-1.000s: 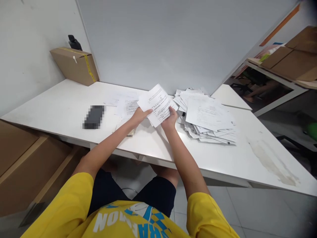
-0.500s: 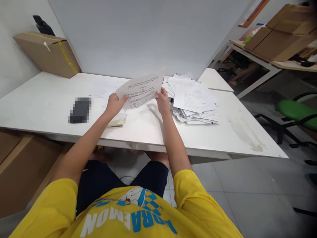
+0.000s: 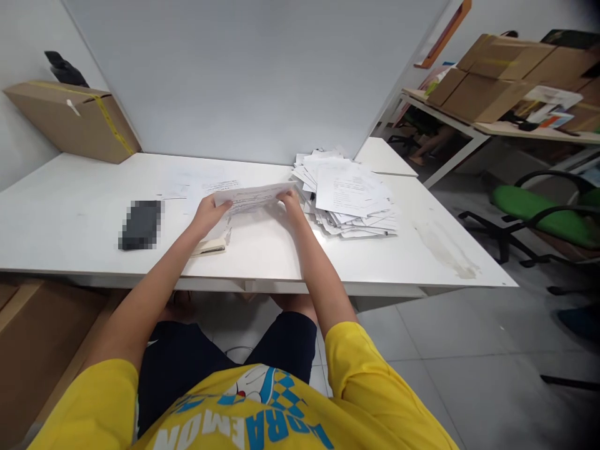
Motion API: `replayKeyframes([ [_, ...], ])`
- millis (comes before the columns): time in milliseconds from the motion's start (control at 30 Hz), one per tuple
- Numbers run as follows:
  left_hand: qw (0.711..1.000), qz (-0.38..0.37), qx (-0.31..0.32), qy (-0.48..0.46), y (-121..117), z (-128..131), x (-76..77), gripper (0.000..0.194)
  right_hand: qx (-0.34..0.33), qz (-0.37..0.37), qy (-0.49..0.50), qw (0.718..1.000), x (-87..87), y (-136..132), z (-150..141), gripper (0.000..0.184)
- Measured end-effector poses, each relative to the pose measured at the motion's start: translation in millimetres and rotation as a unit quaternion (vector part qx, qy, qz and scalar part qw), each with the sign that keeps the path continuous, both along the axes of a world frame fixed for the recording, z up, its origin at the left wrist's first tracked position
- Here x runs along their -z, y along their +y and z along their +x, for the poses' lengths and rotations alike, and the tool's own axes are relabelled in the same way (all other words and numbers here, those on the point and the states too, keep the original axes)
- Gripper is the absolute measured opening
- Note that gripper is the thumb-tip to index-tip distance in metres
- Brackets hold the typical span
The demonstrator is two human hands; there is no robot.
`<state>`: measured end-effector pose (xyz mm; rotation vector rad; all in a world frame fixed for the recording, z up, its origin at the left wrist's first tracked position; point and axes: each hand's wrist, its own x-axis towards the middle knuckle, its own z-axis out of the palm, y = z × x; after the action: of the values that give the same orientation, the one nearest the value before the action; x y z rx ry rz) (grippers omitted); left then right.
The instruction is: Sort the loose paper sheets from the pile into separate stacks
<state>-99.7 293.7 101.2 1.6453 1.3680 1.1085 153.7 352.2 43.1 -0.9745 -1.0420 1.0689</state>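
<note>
A printed sheet of paper is stretched between my two hands, just above the white table, and it is seen at a shallow angle. My left hand pinches its left edge, thumb on top. The right edge is gripped by my right hand. Close to the right hand lies a thick, untidy stack of printed papers. Partly hidden by my left wrist, a small cream-coloured block or pad rests on the table. Behind the left hand, some loose sheets lie flat.
A dark, pixelated object lies on the table at left. A cardboard box leans in the back left corner against the partition. An open carton stands below left. At right are a green chair and boxes on another table.
The sheet has come down towards the table and tipped flatter, with both hands still holding it. The camera view has shifted slightly to the right.
</note>
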Motion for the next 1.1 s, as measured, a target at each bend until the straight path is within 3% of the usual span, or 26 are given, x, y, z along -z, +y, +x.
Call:
replayKeyframes([
  [67, 1.000, -0.014, 0.000, 0.007, 3.8, -0.8, 0.4, 0.039, 0.005, -0.009, -0.009, 1.000, -1.2, 0.6, -2.1, 0.020],
  [233, 1.000, -0.001, 0.016, -0.012, 15.1, -2.0, 6.7, 0.041, 0.033, 0.046, -0.009, 0.998, -1.9, -0.4, 0.9, 0.018],
  [467, 1.000, -0.014, -0.004, 0.003, 22.1, -5.5, 10.8, 0.039, 0.018, 0.014, -0.049, 0.999, 0.4, 1.0, 1.4, 0.014],
  [600, 1.000, 0.005, -0.019, 0.000, 26.5, -9.8, 9.8, 0.037, 0.015, 0.046, -0.046, 0.998, 0.6, 7.3, 0.4, 0.015],
  [800, 0.997, 0.006, -0.039, 0.063, 34.0, -18.6, 4.1, 0.034, -0.019, 0.029, -0.092, 0.995, 5.2, 11.2, 1.2, 0.016],
  [933, 0.994, 0.038, 0.014, 0.098, 22.7, -27.1, -6.6, 0.038, 0.011, 0.040, -0.051, 0.998, 5.8, 12.2, 2.6, 0.022],
  [1100, 0.951, 0.098, 0.027, 0.292, -21.3, -40.0, -9.4, 0.043, 0.055, 0.003, -0.055, 0.997, 4.2, 13.1, 7.6, 0.014],
])
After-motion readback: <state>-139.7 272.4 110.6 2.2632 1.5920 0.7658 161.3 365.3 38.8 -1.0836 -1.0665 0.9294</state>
